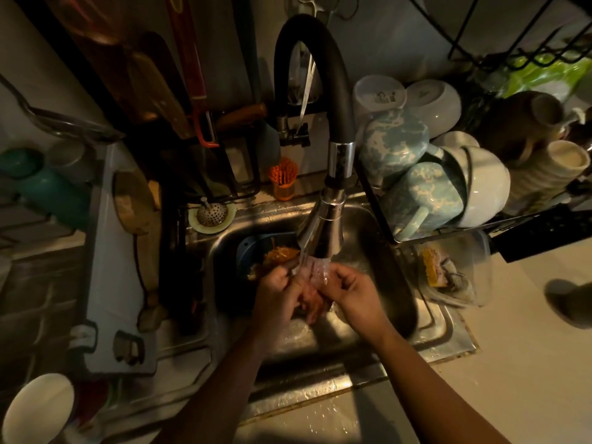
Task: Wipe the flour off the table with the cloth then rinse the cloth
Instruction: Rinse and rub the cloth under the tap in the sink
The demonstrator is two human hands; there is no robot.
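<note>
Over the stainless steel sink (432, 322) I see both hands meeting under running water. My left hand (278, 290) has its fingers curled round a bunched reddish wet cloth (310, 301), and my right hand (352, 291) pinches its other side with bent fingers and thumb. The cloth sits between the two palms, above the basin. A black hose tap with a chrome spray head (323, 229) hangs just above the knuckles and hides part of the basin; its stream blurs the cloth's top edge. Behind the left hand lies a dark blue bowl (248, 251) holding orange scraps. Right of the tap, a black wire rack (378, 206) carries two blue-and-white marbled mugs (394, 145) and white bowls (483, 184). A clear plastic tub (474, 270) with a yellow sponge (431, 267) stands on the sink's right edge.
</note>
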